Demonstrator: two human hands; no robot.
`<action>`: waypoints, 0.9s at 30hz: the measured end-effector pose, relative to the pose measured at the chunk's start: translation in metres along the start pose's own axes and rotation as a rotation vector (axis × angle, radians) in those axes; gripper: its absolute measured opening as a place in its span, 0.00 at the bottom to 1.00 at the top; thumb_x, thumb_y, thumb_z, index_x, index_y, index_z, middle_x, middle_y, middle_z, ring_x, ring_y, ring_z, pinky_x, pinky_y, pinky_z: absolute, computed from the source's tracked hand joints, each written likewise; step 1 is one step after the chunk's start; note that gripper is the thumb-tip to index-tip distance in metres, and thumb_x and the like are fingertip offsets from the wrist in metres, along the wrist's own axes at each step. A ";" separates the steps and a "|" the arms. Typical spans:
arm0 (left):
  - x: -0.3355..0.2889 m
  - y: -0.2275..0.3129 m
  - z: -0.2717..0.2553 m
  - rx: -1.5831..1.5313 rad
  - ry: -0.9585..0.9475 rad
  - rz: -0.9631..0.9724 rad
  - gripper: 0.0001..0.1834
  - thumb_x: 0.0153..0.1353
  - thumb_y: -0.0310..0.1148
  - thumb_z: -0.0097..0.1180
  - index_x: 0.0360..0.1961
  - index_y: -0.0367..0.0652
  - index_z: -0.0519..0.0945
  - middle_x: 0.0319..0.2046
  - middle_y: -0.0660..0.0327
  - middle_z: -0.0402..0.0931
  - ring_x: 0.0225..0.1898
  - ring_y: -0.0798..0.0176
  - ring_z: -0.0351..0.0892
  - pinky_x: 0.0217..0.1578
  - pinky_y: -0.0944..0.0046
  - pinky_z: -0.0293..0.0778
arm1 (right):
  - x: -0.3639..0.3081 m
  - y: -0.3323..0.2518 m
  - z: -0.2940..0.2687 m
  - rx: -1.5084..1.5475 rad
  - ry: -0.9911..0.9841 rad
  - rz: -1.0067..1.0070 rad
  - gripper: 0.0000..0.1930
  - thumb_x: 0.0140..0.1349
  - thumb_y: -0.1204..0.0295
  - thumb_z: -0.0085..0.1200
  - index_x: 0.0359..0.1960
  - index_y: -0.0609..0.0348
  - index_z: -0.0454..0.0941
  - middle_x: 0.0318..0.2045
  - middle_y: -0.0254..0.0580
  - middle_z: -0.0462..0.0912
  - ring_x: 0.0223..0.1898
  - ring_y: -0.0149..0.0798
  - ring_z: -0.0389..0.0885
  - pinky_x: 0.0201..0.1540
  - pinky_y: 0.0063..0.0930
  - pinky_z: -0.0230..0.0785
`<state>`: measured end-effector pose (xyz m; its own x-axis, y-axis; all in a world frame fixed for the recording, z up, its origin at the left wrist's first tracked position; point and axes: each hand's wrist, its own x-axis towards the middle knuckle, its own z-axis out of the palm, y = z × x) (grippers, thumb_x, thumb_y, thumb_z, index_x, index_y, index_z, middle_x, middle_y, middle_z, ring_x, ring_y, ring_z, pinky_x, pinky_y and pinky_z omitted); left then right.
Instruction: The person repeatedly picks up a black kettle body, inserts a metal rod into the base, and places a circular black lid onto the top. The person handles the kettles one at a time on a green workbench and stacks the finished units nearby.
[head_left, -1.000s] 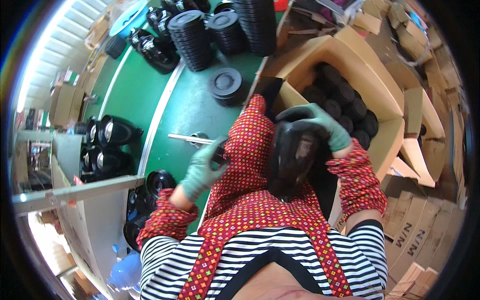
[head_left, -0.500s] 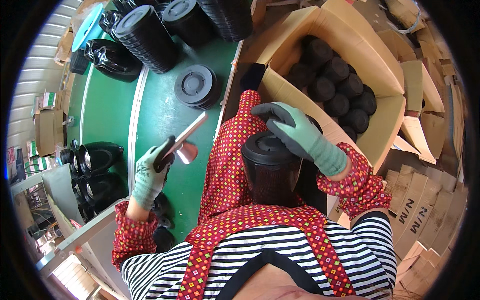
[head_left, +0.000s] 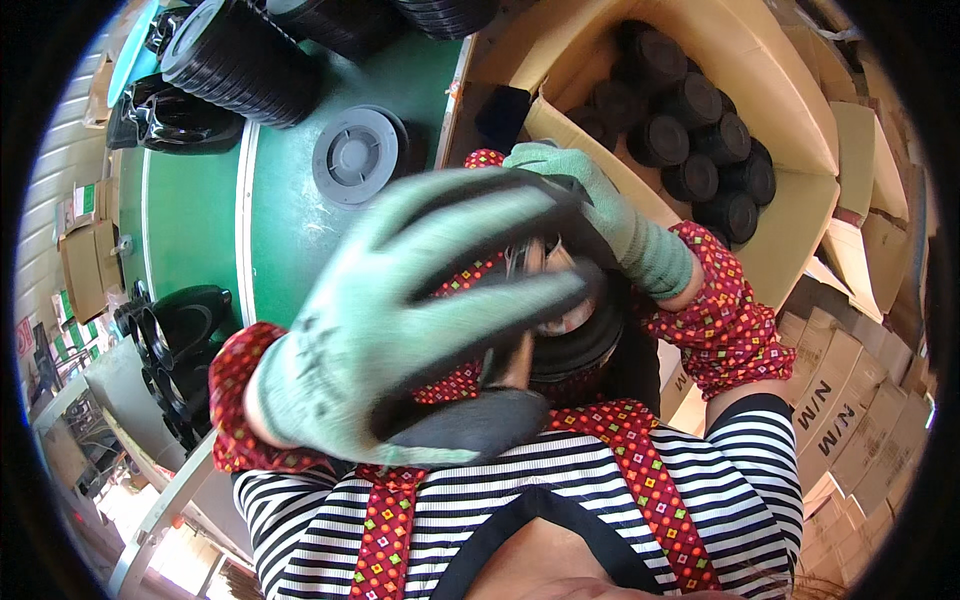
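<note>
My left hand [head_left: 400,300], in a green knitted glove with dark palm, is raised large before me and blurred by motion. Its fingers are spaced out but curl round a tool with a pale bar [head_left: 520,360] and a shiny metal head [head_left: 568,312], partly seen between thumb and fingers. Below it, against my apron, stands a black cylindrical container [head_left: 590,355]; the left hand hides much of it. My right hand [head_left: 575,185], gloved alike, lies at the container's far side. Its fingers are mostly hidden behind the left hand.
On the green table [head_left: 290,215] at left lie round black discs [head_left: 355,155], stacked black lids [head_left: 235,60] and glossy black housings [head_left: 180,120]. An open cardboard box [head_left: 800,210] of black cylinders [head_left: 690,135] stands at far right. Flattened cartons [head_left: 840,400] lie at right.
My left hand has swung from over the table to the right and up, in front of the container, bringing the tool with it. The right hand has shifted slightly; the view has moved a little.
</note>
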<state>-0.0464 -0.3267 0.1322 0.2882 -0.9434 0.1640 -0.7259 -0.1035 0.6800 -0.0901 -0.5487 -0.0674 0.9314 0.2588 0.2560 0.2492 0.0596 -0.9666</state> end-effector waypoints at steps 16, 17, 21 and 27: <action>0.016 0.000 0.074 -0.518 0.136 0.062 0.14 0.57 0.43 0.64 0.39 0.45 0.84 0.42 0.54 0.77 0.50 0.45 0.77 0.59 0.39 0.68 | -0.019 -0.042 -0.001 -0.152 -0.065 -0.029 0.16 0.71 0.64 0.55 0.51 0.65 0.81 0.56 0.55 0.80 0.61 0.53 0.77 0.70 0.46 0.63; 0.000 -0.013 0.084 -0.675 0.239 0.123 0.13 0.62 0.44 0.62 0.36 0.44 0.85 0.39 0.54 0.78 0.48 0.44 0.79 0.62 0.35 0.65 | -0.031 -0.050 -0.003 -0.304 0.038 0.008 0.17 0.71 0.65 0.56 0.53 0.67 0.81 0.54 0.56 0.81 0.59 0.56 0.78 0.69 0.46 0.64; -0.030 -0.028 0.108 -0.914 0.472 0.257 0.17 0.71 0.45 0.57 0.36 0.42 0.85 0.39 0.53 0.80 0.49 0.43 0.81 0.71 0.28 0.54 | -0.027 -0.073 -0.011 -0.441 -0.070 0.066 0.18 0.73 0.64 0.53 0.52 0.68 0.80 0.53 0.58 0.79 0.59 0.60 0.75 0.70 0.48 0.63; 0.022 0.025 0.082 -0.532 0.213 -0.154 0.18 0.60 0.42 0.63 0.46 0.43 0.84 0.47 0.53 0.77 0.56 0.44 0.75 0.70 0.34 0.58 | -0.032 -0.013 -0.006 -0.200 -0.110 -0.050 0.17 0.73 0.71 0.54 0.60 0.64 0.77 0.60 0.55 0.78 0.67 0.56 0.73 0.74 0.46 0.61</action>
<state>-0.1089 -0.3758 0.0942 0.5241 -0.8405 0.1378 -0.2693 -0.0100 0.9630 -0.1215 -0.5633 -0.0635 0.8847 0.3644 0.2907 0.3524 -0.1146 -0.9288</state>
